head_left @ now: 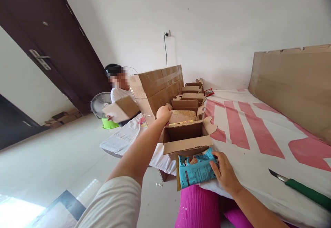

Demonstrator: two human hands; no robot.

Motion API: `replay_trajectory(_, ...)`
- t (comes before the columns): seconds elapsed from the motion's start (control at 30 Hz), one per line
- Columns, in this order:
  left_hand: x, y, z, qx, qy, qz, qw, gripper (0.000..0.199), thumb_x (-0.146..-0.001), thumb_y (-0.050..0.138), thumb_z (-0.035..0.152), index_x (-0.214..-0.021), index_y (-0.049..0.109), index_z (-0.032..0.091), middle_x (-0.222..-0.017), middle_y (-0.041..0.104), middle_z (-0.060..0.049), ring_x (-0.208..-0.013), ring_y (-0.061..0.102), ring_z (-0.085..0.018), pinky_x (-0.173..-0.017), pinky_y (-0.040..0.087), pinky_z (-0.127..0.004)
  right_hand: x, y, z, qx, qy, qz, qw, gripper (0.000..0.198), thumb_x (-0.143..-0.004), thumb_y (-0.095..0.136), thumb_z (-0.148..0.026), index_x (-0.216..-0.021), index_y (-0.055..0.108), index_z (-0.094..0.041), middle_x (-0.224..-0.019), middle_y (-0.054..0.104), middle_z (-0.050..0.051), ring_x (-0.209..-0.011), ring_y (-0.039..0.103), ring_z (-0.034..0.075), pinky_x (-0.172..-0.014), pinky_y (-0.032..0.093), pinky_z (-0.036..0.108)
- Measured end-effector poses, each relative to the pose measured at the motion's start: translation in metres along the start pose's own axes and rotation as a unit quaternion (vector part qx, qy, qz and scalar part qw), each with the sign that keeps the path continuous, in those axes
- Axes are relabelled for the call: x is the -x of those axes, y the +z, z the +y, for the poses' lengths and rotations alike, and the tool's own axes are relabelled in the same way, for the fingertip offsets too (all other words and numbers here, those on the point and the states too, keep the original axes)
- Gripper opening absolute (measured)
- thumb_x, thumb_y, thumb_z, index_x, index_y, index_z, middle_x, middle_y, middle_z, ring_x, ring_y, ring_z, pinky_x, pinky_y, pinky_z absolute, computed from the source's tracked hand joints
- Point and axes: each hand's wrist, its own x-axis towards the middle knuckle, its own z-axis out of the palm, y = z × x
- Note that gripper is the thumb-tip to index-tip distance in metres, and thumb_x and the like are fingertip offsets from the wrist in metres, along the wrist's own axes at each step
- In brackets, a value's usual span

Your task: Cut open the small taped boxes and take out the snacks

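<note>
My right hand grips the right end of a blue snack packet, thumb on its near face. The packet is just in front of an open cardboard box with its flaps up. My left hand reaches past that box's left side, its fingers curled and closed. It is beside a tape-covered brown package, and what the fingers hold, if anything, is hidden. More open cardboard boxes stand in a row behind.
Sealed cartons are stacked at the row's left. Beyond them a co-worker holds a blurred carton beside a fan. A green-handled knife with bare blade lies at right on the cloth-covered table. A large cardboard sheet leans behind.
</note>
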Motion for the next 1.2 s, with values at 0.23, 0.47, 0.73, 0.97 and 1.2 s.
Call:
replay_trajectory(0.23, -0.003, 0.009, 0.011, -0.007, 0.004, 0.017, 1.0, 0.013, -0.082, 0.059, 0.024, -0.085, 0.071, 0.019, -0.107, 0.07, -0.011, -0.1, 0.063, -0.025, -0.082, 0.048, -0.032, 0.0, 0.0, -0.001, -0.01, 0.006, 0.002, 1.0, 0.029, -0.096, 0.046, -0.039, -0.119, 0.049, -0.021, -0.107, 0.062, 0.011, -0.1, 0.062, 0.025, -0.084, 0.055, 0.044)
replay_trajectory(0.47, -0.008, 0.014, 0.014, -0.001, -0.018, 0.0, 1.0, 0.011, -0.08, 0.059, 0.02, -0.084, 0.069, 0.019, -0.095, 0.072, -0.009, -0.093, 0.065, -0.024, -0.075, 0.049, -0.03, 0.0, 0.002, 0.001, -0.013, 0.008, -0.001, 1.0, 0.029, -0.096, 0.047, -0.039, -0.12, 0.048, -0.022, -0.109, 0.061, 0.011, -0.102, 0.061, 0.025, -0.086, 0.054, 0.044)
replay_trajectory(0.73, -0.012, 0.022, 0.02, -0.004, -0.007, -0.043, 0.999, 0.026, -0.091, 0.059, 0.035, -0.108, 0.063, 0.015, -0.113, 0.064, -0.008, -0.101, 0.062, -0.02, -0.087, 0.053, -0.04, -0.001, 0.002, 0.0, -0.007, 0.01, 0.001, 1.0, 0.028, -0.096, 0.047, -0.038, -0.118, 0.049, -0.022, -0.107, 0.062, 0.011, -0.1, 0.062, 0.025, -0.085, 0.055, 0.044)
replay_trajectory(0.97, -0.011, 0.032, 0.016, 0.027, 0.035, -0.086, 0.995, 0.033, -0.092, 0.058, 0.035, -0.12, 0.058, 0.018, -0.123, 0.059, -0.009, -0.106, 0.061, -0.022, -0.089, 0.053, -0.043, -0.001, 0.002, 0.001, -0.011, 0.009, -0.001, 1.0, 0.028, -0.096, 0.047, -0.039, -0.118, 0.05, -0.022, -0.106, 0.063, 0.01, -0.099, 0.063, 0.026, -0.085, 0.055, 0.045)
replay_trajectory(1.2, -0.008, 0.04, 0.011, 0.118, 0.036, -0.129, 0.984, 0.034, -0.092, 0.059, 0.036, -0.121, 0.057, 0.017, -0.123, 0.059, -0.009, -0.106, 0.061, -0.022, -0.088, 0.054, -0.042, -0.001, 0.001, -0.001, -0.013, 0.016, -0.01, 1.0, 0.027, -0.096, 0.047, -0.038, -0.116, 0.051, -0.021, -0.106, 0.063, 0.011, -0.098, 0.063, 0.026, -0.084, 0.056, 0.044)
